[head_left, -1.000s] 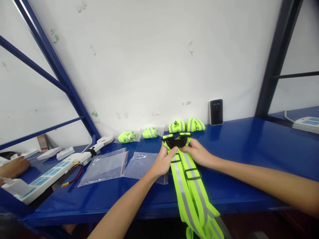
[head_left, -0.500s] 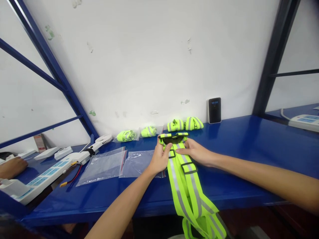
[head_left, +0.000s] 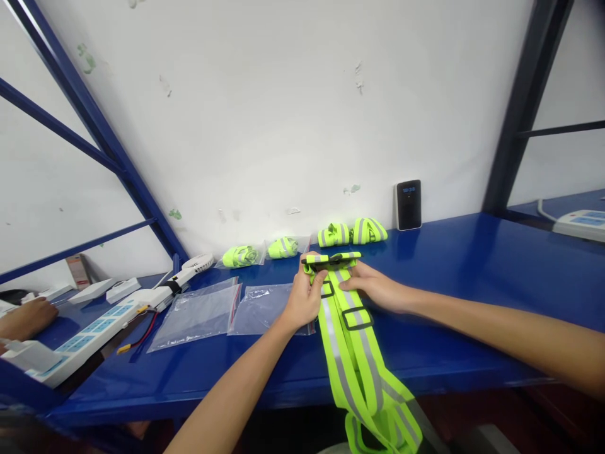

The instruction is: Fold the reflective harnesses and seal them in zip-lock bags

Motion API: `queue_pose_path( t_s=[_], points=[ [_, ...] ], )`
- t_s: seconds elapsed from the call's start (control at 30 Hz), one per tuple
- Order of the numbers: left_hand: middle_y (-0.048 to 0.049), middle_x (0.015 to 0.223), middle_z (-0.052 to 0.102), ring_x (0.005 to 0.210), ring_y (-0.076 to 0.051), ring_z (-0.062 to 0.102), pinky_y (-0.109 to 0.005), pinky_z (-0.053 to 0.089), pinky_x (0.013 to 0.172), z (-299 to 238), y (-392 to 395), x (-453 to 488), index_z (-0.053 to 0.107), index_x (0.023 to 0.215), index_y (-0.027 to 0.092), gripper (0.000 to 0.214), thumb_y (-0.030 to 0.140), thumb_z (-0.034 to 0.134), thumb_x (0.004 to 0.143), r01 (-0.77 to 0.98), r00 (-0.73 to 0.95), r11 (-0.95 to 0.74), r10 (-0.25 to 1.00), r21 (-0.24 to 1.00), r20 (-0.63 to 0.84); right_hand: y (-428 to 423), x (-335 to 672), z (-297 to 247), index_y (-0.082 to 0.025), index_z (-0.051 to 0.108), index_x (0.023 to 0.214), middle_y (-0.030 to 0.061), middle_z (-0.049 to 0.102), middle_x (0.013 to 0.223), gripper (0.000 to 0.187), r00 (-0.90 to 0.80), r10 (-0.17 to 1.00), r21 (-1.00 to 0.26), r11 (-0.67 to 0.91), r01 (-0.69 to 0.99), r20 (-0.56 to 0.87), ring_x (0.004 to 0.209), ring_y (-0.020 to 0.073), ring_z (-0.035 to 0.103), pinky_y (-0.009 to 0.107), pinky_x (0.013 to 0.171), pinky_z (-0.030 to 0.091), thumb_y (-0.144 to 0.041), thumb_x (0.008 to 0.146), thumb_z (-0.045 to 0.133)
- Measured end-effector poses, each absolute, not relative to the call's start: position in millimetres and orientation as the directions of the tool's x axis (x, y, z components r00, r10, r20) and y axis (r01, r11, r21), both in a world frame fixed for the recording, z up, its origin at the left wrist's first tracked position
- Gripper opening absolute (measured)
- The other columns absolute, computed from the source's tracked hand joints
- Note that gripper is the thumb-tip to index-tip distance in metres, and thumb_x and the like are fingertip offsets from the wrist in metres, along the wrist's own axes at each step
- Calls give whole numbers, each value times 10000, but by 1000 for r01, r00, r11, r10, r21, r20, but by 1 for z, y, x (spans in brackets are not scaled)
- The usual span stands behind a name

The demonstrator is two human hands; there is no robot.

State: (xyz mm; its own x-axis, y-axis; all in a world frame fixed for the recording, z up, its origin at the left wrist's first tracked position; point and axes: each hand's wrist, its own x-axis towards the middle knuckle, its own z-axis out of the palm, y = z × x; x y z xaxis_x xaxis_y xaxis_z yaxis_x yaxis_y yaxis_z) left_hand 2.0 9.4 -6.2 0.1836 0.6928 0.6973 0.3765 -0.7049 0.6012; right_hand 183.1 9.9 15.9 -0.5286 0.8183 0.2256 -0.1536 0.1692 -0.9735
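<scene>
A neon yellow reflective strap vest (head_left: 355, 353) with grey stripes and black buckles lies across the blue shelf (head_left: 472, 277) and hangs over its front edge. My left hand (head_left: 305, 295) grips the folded top end of the vest from the left, thumb on top. My right hand (head_left: 375, 287) pinches the same end from the right. The black part at the fold sits between both hands.
Two clear zip bags (head_left: 198, 315) lie left of my hands. Rolled neon straps (head_left: 352, 232) and bagged ones (head_left: 241, 256) line the wall. A black device (head_left: 409, 205) leans on the wall. White power strips (head_left: 89, 331) and another person's hand (head_left: 23, 318) are far left.
Both hands keep hold of the vest's top end and have folded it flatter against the shelf; the view shifted slightly.
</scene>
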Motion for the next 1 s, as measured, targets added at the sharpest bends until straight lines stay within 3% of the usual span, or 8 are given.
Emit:
queue_pose_path(
  t_s=[0.2,0.4,0.53,0.67,0.73,0.8,0.9,1.0],
  points=[
    [-66,1132,593,1044,-182,549,-303,382,959,1,5,1,497,1161,194,227,255,440,950,342,241,-717,692,608,681,11,185,13,-234,499,1246,49,649,1146,549,-550,790,-962,214,-167,271,1130,273,573,447,982,444,-155,729,664],
    [-60,1091,602,991,-180,550,-276,412,884,8,4,-1,540,1086,185,195,288,445,950,288,286,-731,682,618,673,4,185,17,-358,386,1352,-1,634,1089,739,-589,780,-957,44,-288,213,992,207,621,393,889,499,-150,725,716],
    [-51,993,628,897,-169,554,-265,417,818,7,7,-3,564,1048,178,210,319,442,951,288,268,-727,686,624,676,1,189,28,-305,502,1247,6,628,1112,534,-623,761,-915,-104,-391,180,1036,201,607,353,909,483,-203,758,689],
    [-46,949,618,841,-166,544,-267,420,779,5,10,-2,566,1012,174,216,349,462,939,311,199,-699,711,645,674,3,193,31,-263,555,1185,40,628,1172,333,-678,717,-895,-182,-407,163,1084,246,594,409,908,481,-394,880,525],
    [-53,962,613,873,-173,551,-277,425,808,3,12,-2,564,1002,171,203,340,475,934,296,181,-695,714,655,676,5,194,30,-270,552,1199,41,627,1205,354,-690,706,-904,-177,-390,160,1106,262,588,440,921,473,-439,896,482],
    [-57,974,613,913,-180,558,-287,428,841,1,13,-1,564,1005,171,189,326,492,927,272,168,-690,721,671,673,8,192,27,-275,546,1210,31,637,1200,375,-682,712,-919,-136,-369,168,1116,262,587,444,948,459,-389,854,555],
    [-61,999,618,966,-192,564,-299,432,879,-3,16,-1,569,1026,172,194,319,517,912,252,141,-681,729,687,670,11,189,22,-262,543,1226,23,663,1146,509,-616,759,-955,27,-297,213,1095,249,598,421,974,447,-217,736,675],
    [-68,1029,629,993,-200,570,-304,436,889,-3,15,-1,574,1044,170,213,324,516,909,262,152,-671,739,694,657,13,186,18,-251,464,1330,37,670,1101,634,-570,778,-961,165,-222,265,1058,237,608,409,938,474,-197,740,690]
  ],
)
